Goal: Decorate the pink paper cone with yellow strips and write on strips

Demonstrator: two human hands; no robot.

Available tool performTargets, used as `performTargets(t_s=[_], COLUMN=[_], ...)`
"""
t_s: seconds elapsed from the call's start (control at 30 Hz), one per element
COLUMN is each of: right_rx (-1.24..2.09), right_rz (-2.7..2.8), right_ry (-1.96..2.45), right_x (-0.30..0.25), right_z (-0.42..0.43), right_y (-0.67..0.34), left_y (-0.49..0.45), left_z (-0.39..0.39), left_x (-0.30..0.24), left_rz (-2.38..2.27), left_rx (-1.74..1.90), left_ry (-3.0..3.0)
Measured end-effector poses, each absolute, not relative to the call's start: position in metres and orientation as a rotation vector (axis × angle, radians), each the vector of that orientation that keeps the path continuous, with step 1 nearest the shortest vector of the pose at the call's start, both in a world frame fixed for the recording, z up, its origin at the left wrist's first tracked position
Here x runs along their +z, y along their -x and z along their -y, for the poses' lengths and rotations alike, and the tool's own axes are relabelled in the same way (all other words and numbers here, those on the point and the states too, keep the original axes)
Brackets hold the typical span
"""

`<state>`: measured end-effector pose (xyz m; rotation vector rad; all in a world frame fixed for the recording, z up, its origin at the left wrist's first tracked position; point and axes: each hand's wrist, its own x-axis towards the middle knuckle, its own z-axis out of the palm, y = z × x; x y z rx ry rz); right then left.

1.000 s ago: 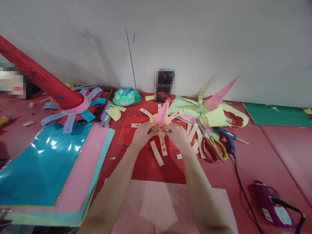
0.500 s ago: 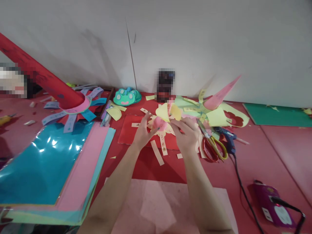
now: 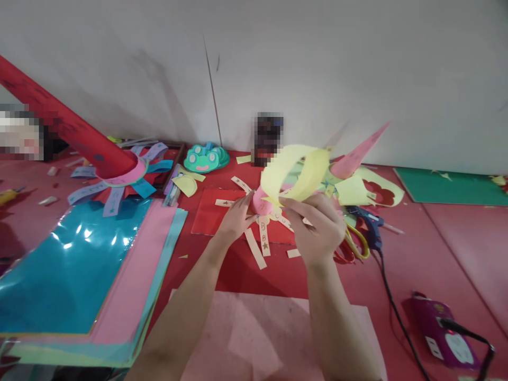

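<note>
A pink paper cone stands on a pale yellow scalloped base, which is largely hidden. My left hand has its finger and thumb closed on the cone's left side. Between the thumb and fingers of my right hand is pinched a curved yellow paper strip, which arches in front of the cone and hides its upper part. Paper strips with letters and stars fan out from the base, one lettered strip pointing towards me. Beneath it all lies a red sheet.
Scissors and a glue gun with a cord lie right, near a purple power box. Another pink cone stands behind. Left are a red cone, coloured sheets and green frog cutouts.
My right hand has drawn the yellow strip out into a large raised loop, moving slightly right and towards me. My left hand has shifted slightly right against the pink cone.
</note>
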<state>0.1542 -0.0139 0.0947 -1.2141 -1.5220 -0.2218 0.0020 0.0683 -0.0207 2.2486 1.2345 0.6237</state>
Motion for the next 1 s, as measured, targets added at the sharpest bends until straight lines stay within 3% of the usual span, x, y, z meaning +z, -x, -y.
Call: performTargets(t_s=[0.23, 0.47, 0.7, 1.0], right_rx=[-0.024, 0.289, 0.503, 0.503], right_rz=[1.838, 1.747, 1.384, 1.494], right_ry=[1.420, 1.583, 1.481, 1.364], right_x=[0.092, 0.088, 0.067, 0.056], right_z=[0.006, 0.013, 0.026, 0.041], right_y=[-0.157, -0.176, -0.175, -0.160], left_y=[-0.002, -0.003, -0.016, -0.025], left_z=[-0.065, -0.046, -0.004, 0.002], left_x=[-0.017, 0.023, 0.031, 0.010], left_rz=[-1.177, -1.303, -1.023, -0.921], left_rx=[0.995, 1.684, 1.098, 1.185], left_ry=[-2.237, -1.928, -1.409, -1.331])
